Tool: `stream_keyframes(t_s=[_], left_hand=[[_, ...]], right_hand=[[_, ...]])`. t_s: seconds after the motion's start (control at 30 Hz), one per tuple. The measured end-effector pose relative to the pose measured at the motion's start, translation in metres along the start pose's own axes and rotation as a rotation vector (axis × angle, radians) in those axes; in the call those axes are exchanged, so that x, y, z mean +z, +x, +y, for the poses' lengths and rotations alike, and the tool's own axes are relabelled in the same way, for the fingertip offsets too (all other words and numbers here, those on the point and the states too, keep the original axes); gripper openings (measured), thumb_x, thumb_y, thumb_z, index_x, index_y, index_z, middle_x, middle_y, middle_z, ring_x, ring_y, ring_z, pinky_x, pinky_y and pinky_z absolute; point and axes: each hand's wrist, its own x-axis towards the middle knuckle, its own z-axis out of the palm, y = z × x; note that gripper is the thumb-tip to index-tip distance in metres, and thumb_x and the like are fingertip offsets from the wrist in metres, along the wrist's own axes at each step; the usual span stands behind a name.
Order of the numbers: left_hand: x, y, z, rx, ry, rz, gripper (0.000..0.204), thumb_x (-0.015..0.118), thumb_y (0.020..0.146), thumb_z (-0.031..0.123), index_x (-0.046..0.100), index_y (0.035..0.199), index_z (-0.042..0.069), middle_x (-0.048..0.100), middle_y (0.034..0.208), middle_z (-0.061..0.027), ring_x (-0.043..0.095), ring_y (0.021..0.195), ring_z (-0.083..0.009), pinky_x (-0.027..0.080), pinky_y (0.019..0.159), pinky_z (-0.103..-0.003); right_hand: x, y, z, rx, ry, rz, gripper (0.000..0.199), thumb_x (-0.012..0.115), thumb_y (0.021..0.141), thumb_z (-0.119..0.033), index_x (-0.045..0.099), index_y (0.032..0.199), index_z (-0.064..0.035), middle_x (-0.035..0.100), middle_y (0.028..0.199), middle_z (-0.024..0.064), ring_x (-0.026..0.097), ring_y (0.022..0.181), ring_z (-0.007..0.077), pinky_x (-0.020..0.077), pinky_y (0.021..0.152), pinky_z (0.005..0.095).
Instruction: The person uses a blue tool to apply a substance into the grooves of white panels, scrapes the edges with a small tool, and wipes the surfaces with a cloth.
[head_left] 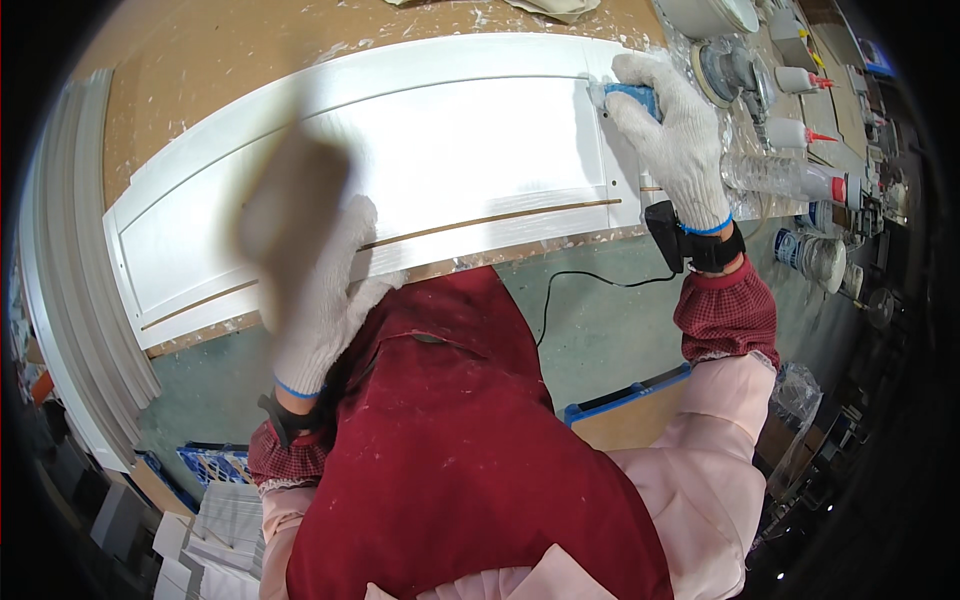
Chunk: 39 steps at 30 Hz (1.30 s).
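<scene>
A long white panel (460, 140) with a framed border and thin brown grooves lies across the workbench in front of me. My right hand (675, 135), in a white knit glove, is closed around a small blue sanding block (635, 98) at the panel's right end. My left hand (335, 285), gloved the same way, rests at the panel's near edge, left of the middle. Its thumb and fingers are apart, and I see nothing held in it. A blurred brown shape (295, 195) close to the camera covers part of that hand and of the panel.
An orbital sander (730, 75) stands right of the panel, near white glue bottles (790, 132) with red tips and a clear plastic bottle (755, 175). Long white mouldings (75, 250) stand at the left. A black cable (590, 275) hangs from my right wrist.
</scene>
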Motion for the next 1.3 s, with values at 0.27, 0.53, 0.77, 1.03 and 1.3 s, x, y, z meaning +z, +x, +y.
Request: stream_keyframes(t_s=[0.27, 0.53, 0.77, 1.03, 1.3], left_hand=[[-0.005, 0.004, 0.003, -0.036, -0.055, -0.044, 0.065, 0.080, 0.070, 0.042, 0.062, 0.125, 0.013, 0.060, 0.107, -0.0044, 0.056, 0.099, -0.0272, 0.046, 0.088, -0.040], [-0.008, 0.006, 0.009, -0.056, -0.056, -0.036, 0.060, 0.083, 0.068, 0.032, 0.064, 0.122, 0.014, 0.060, 0.108, -0.0041, 0.057, 0.101, -0.0272, 0.047, 0.087, -0.040], [-0.006, 0.005, 0.008, -0.064, -0.062, -0.046, 0.065, 0.084, 0.065, 0.033, 0.063, 0.123, 0.014, 0.060, 0.108, -0.0046, 0.057, 0.101, -0.0276, 0.046, 0.088, -0.040], [-0.002, 0.004, 0.004, -0.036, -0.109, -0.015, 0.068, 0.084, 0.065, 0.036, 0.062, 0.125, 0.014, 0.059, 0.107, -0.0043, 0.056, 0.099, -0.0272, 0.045, 0.087, -0.040], [-0.007, 0.005, 0.004, 0.004, 0.001, -0.046, 0.067, 0.085, 0.063, 0.032, 0.063, 0.123, 0.013, 0.059, 0.106, -0.0042, 0.056, 0.097, -0.0262, 0.045, 0.085, -0.039]], right_hand=[[-0.003, -0.007, -0.005, 0.003, -0.011, -0.041, 0.040, 0.068, 0.087, -0.022, 0.064, 0.121, -0.0016, 0.069, 0.107, 0.0130, 0.066, 0.097, 0.0194, 0.0517, 0.087, 0.0318], [-0.004, -0.014, -0.005, -0.034, 0.009, -0.030, 0.040, 0.068, 0.087, -0.021, 0.064, 0.121, -0.0011, 0.070, 0.106, 0.0143, 0.066, 0.095, 0.0202, 0.0522, 0.085, 0.0323], [-0.005, -0.020, -0.008, -0.023, 0.007, -0.025, 0.039, 0.068, 0.086, -0.020, 0.064, 0.120, -0.0005, 0.070, 0.105, 0.0147, 0.067, 0.095, 0.0211, 0.0523, 0.084, 0.0322], [-0.007, -0.025, -0.013, 0.019, 0.019, -0.034, 0.039, 0.068, 0.085, -0.019, 0.065, 0.118, 0.0002, 0.069, 0.106, 0.0151, 0.066, 0.095, 0.0231, 0.0522, 0.085, 0.0339], [-0.007, -0.032, -0.012, -0.055, -0.035, 0.016, 0.034, 0.065, 0.084, -0.019, 0.065, 0.112, -0.0016, 0.068, 0.104, 0.0185, 0.068, 0.093, 0.0306, 0.0533, 0.082, 0.0373]])
